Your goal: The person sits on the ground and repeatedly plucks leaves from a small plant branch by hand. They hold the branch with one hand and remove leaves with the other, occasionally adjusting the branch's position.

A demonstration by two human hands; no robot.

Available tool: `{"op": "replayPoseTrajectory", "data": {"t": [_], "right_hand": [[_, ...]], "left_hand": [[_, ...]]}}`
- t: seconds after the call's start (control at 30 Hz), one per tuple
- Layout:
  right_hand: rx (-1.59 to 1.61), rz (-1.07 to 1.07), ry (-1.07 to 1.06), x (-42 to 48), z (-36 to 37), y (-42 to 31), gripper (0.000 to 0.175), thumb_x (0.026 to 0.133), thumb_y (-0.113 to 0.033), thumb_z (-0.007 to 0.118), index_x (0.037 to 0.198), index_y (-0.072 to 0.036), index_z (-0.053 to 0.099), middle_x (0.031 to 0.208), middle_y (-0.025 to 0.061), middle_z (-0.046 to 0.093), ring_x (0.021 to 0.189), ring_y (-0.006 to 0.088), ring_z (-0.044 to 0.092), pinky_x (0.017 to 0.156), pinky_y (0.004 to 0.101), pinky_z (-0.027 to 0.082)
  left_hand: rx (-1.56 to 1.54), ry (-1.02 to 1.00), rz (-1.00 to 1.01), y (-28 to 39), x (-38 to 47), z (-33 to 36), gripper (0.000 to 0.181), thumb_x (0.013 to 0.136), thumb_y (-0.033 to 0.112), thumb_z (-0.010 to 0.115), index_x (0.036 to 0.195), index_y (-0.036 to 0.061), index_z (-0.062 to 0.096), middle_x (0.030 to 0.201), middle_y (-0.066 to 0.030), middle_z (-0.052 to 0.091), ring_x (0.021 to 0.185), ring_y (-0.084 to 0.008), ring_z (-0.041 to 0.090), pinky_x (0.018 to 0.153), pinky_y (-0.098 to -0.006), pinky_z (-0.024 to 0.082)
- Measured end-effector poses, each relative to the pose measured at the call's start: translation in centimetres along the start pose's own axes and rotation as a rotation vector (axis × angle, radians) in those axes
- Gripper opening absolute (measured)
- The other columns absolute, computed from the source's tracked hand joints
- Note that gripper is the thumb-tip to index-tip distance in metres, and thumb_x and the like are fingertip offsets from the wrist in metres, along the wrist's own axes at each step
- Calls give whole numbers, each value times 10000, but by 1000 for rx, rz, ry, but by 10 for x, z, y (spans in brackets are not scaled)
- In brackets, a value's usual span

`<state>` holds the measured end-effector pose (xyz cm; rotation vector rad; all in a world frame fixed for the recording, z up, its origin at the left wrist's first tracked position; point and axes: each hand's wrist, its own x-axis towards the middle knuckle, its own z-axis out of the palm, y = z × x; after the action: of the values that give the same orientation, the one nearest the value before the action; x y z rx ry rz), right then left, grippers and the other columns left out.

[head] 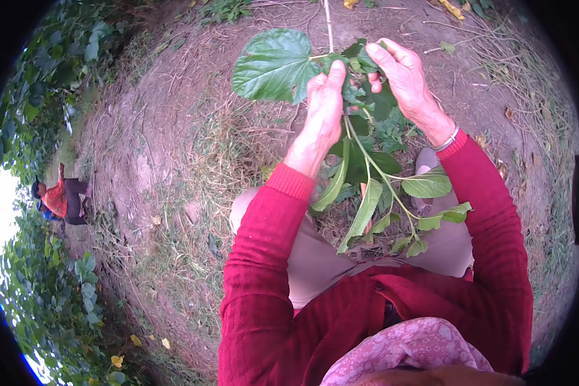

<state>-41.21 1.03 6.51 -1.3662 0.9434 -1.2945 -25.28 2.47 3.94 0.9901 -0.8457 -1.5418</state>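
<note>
My left hand [326, 99] is closed around a cut leafy branch [374, 164] and some of its green leaves, thumb on top. A large broad leaf [277, 65] spreads out to the left of it. My right hand [399, 72] pinches dark green leaves [362, 60] at the upper part of the branch. A pale bare stem [328, 24] runs up past the hands. The leafy end of the branch hangs down over my lap, with several leaves on thin green shoots.
Bare soil [159, 106] with dry grass and twigs surrounds me. Green bushes [48, 289] line the left side. Another person [60, 198] in an orange top is on the path at the far left. My shoe [423, 166] rests on the ground below the right hand.
</note>
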Motion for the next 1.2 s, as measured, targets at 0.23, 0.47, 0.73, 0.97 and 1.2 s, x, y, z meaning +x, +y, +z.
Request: {"op": "replayPoseTrajectory", "data": {"t": [0.23, 0.47, 0.73, 0.97, 1.2], "right_hand": [[-475, -192, -62, 5, -5, 26, 387, 956, -320, 649, 934, 50, 538, 669, 103, 554, 552, 172, 572, 520, 375, 428], [-145, 328, -142, -2, -8, -1, 520, 1014, -490, 519, 980, 21, 609, 741, 48, 601, 501, 85, 545, 418, 239, 435], [-76, 472, -367, -14, -13, -4, 573, 910, -598, 670, 782, -45, 587, 620, 28, 575, 445, 58, 503, 417, 214, 378], [-16, 341, -362, -16, -2, -1, 460, 934, -416, 677, 727, -16, 587, 593, 47, 562, 491, 95, 501, 452, 287, 392], [-305, -152, -327, -9, 9, 13, 433, 882, -357, 612, 670, 7, 515, 552, 145, 456, 505, 279, 502, 546, 430, 399]], "left_hand": [[-75, -24, -107, 11, -9, 18, 518, 1043, 539, 467, 1243, 83, 611, 1196, -49, 650, 1102, -192, 606, 949, -441, 473], [103, -167, 77, 3, -4, 5, 335, 1033, 361, 583, 1035, 45, 693, 856, -57, 717, 722, -123, 666, 630, -274, 521], [216, -79, 246, -1, 5, -10, 316, 1039, 316, 597, 961, 32, 712, 858, -26, 706, 709, -74, 611, 631, -243, 498], [376, -59, 262, 1, 16, -23, 311, 1045, 295, 589, 946, 26, 709, 815, -20, 694, 685, -70, 603, 615, -237, 480], [238, 73, 320, -2, 18, -20, 275, 1020, 267, 638, 855, 49, 670, 745, 4, 647, 638, -55, 535, 570, -235, 430]]}}
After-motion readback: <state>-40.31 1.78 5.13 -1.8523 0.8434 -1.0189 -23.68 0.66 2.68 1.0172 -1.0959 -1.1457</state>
